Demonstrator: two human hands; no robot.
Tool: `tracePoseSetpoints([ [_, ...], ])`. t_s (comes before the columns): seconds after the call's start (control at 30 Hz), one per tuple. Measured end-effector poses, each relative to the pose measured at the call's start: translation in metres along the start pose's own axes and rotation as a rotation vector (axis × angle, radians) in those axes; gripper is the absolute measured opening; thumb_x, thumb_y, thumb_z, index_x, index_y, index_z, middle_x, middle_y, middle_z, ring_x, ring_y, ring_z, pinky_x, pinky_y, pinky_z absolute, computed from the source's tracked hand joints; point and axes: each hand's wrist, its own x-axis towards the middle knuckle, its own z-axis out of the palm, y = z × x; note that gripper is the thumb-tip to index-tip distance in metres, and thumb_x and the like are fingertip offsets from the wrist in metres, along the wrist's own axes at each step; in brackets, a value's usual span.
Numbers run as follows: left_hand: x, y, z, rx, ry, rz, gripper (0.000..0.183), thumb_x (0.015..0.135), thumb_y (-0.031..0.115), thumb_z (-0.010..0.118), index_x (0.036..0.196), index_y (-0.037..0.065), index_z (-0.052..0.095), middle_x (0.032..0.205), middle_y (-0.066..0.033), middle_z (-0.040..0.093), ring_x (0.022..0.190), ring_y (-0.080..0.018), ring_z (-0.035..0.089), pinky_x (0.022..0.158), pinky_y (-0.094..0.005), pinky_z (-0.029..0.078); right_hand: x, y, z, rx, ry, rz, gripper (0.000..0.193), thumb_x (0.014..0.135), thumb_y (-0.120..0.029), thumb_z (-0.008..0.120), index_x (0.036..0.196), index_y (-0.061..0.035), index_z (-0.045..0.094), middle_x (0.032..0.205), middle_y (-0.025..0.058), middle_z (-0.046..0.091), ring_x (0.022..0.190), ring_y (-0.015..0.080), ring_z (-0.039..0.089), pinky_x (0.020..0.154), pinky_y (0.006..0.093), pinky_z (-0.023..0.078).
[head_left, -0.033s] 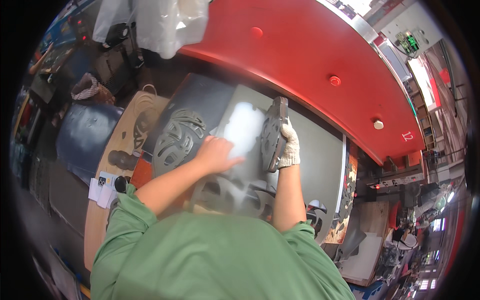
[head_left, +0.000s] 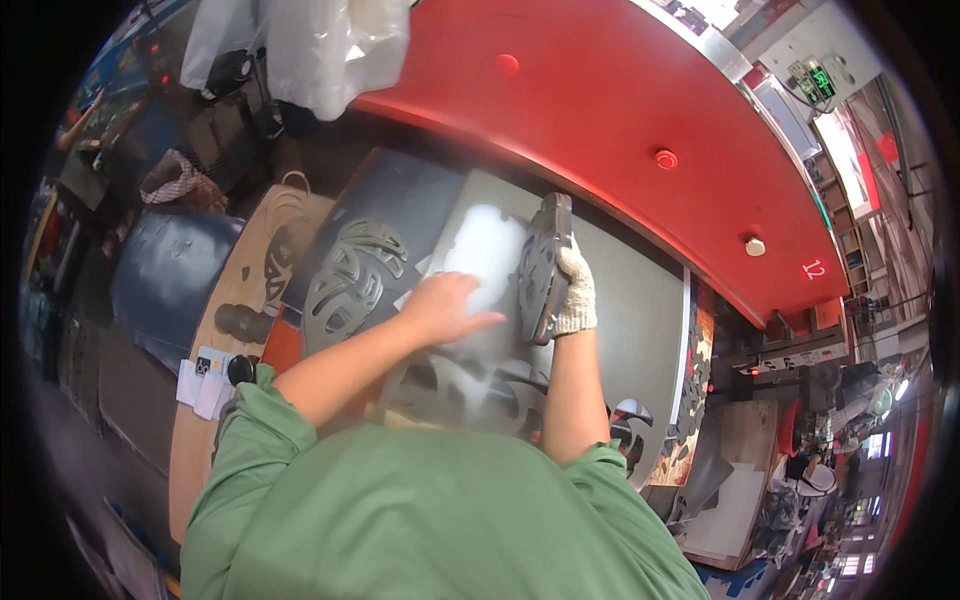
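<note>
My right hand (head_left: 576,293), in a pale knitted glove, grips a dark, thick-rimmed cutting die (head_left: 543,265) by its right side. The die stands tilted nearly on edge above a grey sheet (head_left: 635,310). Bare, my left hand (head_left: 440,308) hovers at or just over the sheet's near left part, its thumb stretched toward the die. Whether it touches the sheet I cannot tell. Just beyond it lies a bright white patch (head_left: 487,250) with a notched outline. Curved cut-out shapes (head_left: 355,275) in dark sheet material lie left of that hand; more cut openings (head_left: 460,385) show nearer my body.
A red machine beam (head_left: 600,110) with round knobs spans the far side. At left, a wooden board (head_left: 205,430) bears a phone (head_left: 212,362) and dark offcuts. Clear plastic bags (head_left: 335,60) hang at the upper left. Scraps (head_left: 690,420) lie along the right edge.
My left hand has shifted slightly to the right, toward the die. My right hand keeps hold of the die in almost the same place.
</note>
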Motion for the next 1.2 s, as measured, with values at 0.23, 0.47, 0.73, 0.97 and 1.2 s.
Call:
tracePoseSetpoints([
  [0.23,0.037,0.030,0.061,-0.497,0.081,-0.029,0.069,0.084,0.048,0.079,0.127,-0.001,0.055,0.120,-0.0209,0.063,0.099,-0.0301,0.067,0.087,-0.0412,0.054,0.004,0.007,-0.003,0.064,-0.008,-0.025,0.064,0.084,-0.011,0.072,0.142,-0.0137,0.046,0.110,0.0063,0.062,0.095,0.0216,0.065,0.077,0.0394,0.060],
  [0.47,0.052,-0.024,-0.053,-0.147,0.396,0.070,0.029,0.101,0.025,0.055,0.099,0.000,0.071,0.089,-0.0211,0.071,0.082,-0.0393,0.067,0.076,-0.0433,0.053,0.010,0.005,-0.011,-0.026,0.017,-0.018,0.079,0.079,-0.022,0.075,0.151,-0.0122,0.042,0.124,0.0103,0.061,0.089,0.0223,0.067,0.069,0.0367,0.062],
  [0.73,0.006,-0.080,-0.142,-0.021,0.416,-0.070,0.032,0.102,0.026,0.054,0.090,-0.001,0.065,0.086,-0.0186,0.069,0.079,-0.0381,0.066,0.073,-0.0465,0.051,0.007,0.004,-0.002,-0.213,0.068,-0.070,0.076,0.078,-0.025,0.074,0.147,-0.0145,0.045,0.122,0.0090,0.061,0.084,0.0214,0.066,0.065,0.0386,0.062],
  [0.97,-0.051,-0.111,-0.178,-0.986,0.395,-0.285,0.029,0.109,0.030,0.051,0.108,0.004,0.063,0.097,-0.0061,0.069,0.084,-0.0124,0.064,0.075,-0.0289,0.052,0.000,-0.006,0.002,0.195,-0.044,-0.071,0.057,0.084,-0.021,0.071,0.137,-0.0163,0.050,0.094,0.0010,0.061,0.073,0.0150,0.065,0.059,0.0379,0.061],
  [1.2,-0.113,-0.124,-0.087,-0.172,-0.061,-0.678,0.031,0.096,0.031,0.069,0.099,0.000,0.066,0.085,-0.0105,0.069,0.073,-0.0265,0.066,0.065,-0.0383,0.055,-0.037,-0.036,-0.023,0.140,-0.016,-0.126,0.073,0.082,-0.027,0.071,0.148,-0.0081,0.046,0.119,0.0171,0.067,0.090,0.0314,0.072,0.070,0.0465,0.065],
])
